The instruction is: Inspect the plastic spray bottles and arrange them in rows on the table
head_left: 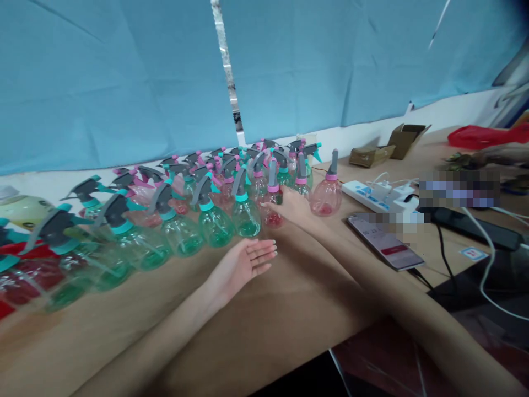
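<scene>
My left hand [248, 262] is held over the brown table, its fingers stretched out and nothing in it. Just beyond it stands a clear green spray bottle [247, 216] with a turquoise collar and grey trigger head. My right hand [294, 207] is at a pink spray bottle [273, 216] with a pink collar, the thumb lying across its front and the fingers partly hidden at its right side. Another pink spray bottle [326, 196] stands upright right of that hand. Several green and pink bottles form rows along the wall, some with coloured liquid low inside.
On the right lie a phone [384, 242], a white power strip [372, 198] with plugs and cables, and a black device [479, 226]. Farther back are an open cardboard box [405, 142] and a red bag [487, 136]. Blue sheeting [144, 77] covers the wall behind.
</scene>
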{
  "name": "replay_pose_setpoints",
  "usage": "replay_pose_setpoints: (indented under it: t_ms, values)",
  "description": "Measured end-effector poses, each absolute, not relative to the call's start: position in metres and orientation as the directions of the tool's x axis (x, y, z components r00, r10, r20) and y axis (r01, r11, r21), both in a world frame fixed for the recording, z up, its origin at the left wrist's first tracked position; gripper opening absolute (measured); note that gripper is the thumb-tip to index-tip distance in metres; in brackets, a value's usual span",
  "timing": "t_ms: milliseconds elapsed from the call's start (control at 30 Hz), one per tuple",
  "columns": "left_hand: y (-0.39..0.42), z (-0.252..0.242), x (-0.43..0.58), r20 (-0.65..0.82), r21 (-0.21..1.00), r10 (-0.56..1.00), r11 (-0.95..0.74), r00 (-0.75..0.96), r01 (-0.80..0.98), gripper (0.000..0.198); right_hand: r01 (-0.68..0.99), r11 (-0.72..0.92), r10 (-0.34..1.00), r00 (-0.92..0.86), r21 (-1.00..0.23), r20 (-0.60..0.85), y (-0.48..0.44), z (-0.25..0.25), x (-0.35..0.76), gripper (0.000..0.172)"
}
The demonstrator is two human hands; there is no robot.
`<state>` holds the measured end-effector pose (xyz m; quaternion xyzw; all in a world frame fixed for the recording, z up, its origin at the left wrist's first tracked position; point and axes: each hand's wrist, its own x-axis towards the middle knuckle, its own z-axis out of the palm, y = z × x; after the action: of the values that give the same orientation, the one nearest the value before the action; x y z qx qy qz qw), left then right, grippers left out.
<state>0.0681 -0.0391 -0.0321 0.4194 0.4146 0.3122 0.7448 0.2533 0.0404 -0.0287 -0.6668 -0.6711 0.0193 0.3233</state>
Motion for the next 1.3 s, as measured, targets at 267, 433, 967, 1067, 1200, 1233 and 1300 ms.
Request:
replay_pose_setpoints:
  t_ms: [267, 433, 967, 1067, 1200, 1233, 1300]
  values:
    - [-0.04, -0.034, 0.071, -0.358, 0.881, 0.805, 0.459, 0.473, -0.115, 0.034, 0.938, 0.12, 0.906, 0.031, -0.327, 0.423, 0.009, -0.025, 0.259, 0.059]
    - [-0.04, -0.034, 0.068, -0.315, 0.927, 0.823, 0.374, 0.472, -0.034, 0.035, 0.945, 0.172, 0.892, -0.031, -0.276, 0.451, -0.026, -0.022, 0.262, 0.062]
    - [-0.027, 0.002, 0.06, 0.248, 0.911, 0.863, -0.362, 0.44, 0.198, 0.053, 0.852, 0.456, 0.8, -0.266, -0.256, 0.538, -0.072, -0.043, 0.214, 0.063]
    - [-0.032, 0.009, 0.057, 0.314, 0.872, 0.837, -0.441, 0.447, 0.214, 0.053, 0.778, 0.531, 0.788, -0.308, -0.335, 0.533, -0.076, -0.044, 0.201, 0.063]
    - [-0.033, 0.004, 0.049, 0.379, 0.865, 0.808, -0.483, 0.451, 0.137, 0.04, 0.642, 0.579, 0.801, -0.331, -0.502, 0.5, -0.079, -0.047, 0.187, 0.068]
    - [-0.032, 0.001, 0.047, 0.386, 0.863, 0.813, -0.485, 0.436, 0.14, 0.036, 0.616, 0.58, 0.805, -0.331, -0.534, 0.492, -0.079, -0.048, 0.184, 0.07]
    - [-0.029, -0.004, 0.043, 0.398, 0.857, 0.825, -0.49, 0.401, 0.157, 0.029, 0.578, 0.574, 0.814, -0.327, -0.58, 0.479, -0.078, -0.049, 0.18, 0.073]
